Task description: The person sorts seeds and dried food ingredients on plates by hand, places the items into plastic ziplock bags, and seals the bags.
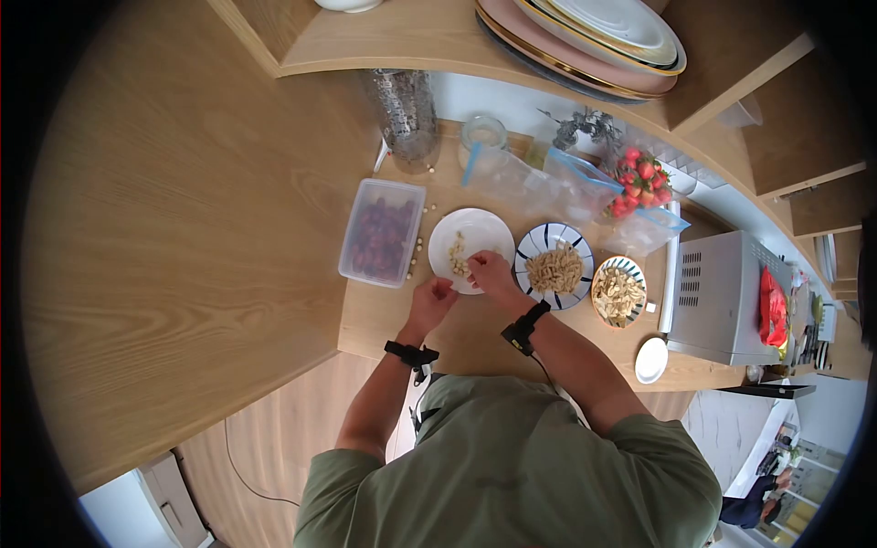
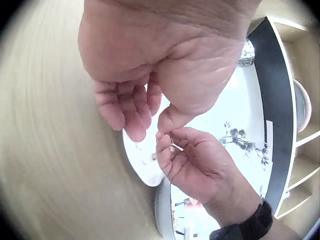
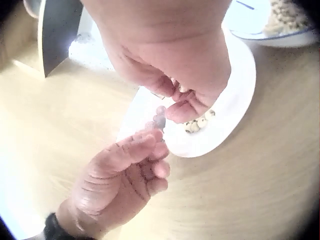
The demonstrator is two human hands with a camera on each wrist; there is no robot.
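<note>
From where I stand, the handling of the seeds [image 1: 458,245] looks under way rather than finished. A small group of them lies on the plate [image 1: 489,228], while a loose string of others [image 1: 419,248] sits on the tabletop [image 1: 466,338] between the plate and the tub [image 1: 395,185], toward the left edge; these, I judge, are left to deal with, though I can't say how many have already been handled. The right hand [image 1: 493,277] is over the near rim of the plate, its thumb and fingers pinching what seems to be a single pale seed. The left hand [image 1: 431,306] is just beside it, off the near side of the plate, thumb and forefinger close together and the other fingers loosely bent; whether anything is between them I cannot tell. The seeds look small, roundish and creamy, a few with dark marks, and those on the plate lie in an uneven cluster, some touching. Right of the plate, the striped plate [image 1: 568,233] carries a heap of pale brown pieces, and beyond that the bowl [image 1: 598,274] holds flat, cream-coloured ones; neither hand is touching them.
</note>
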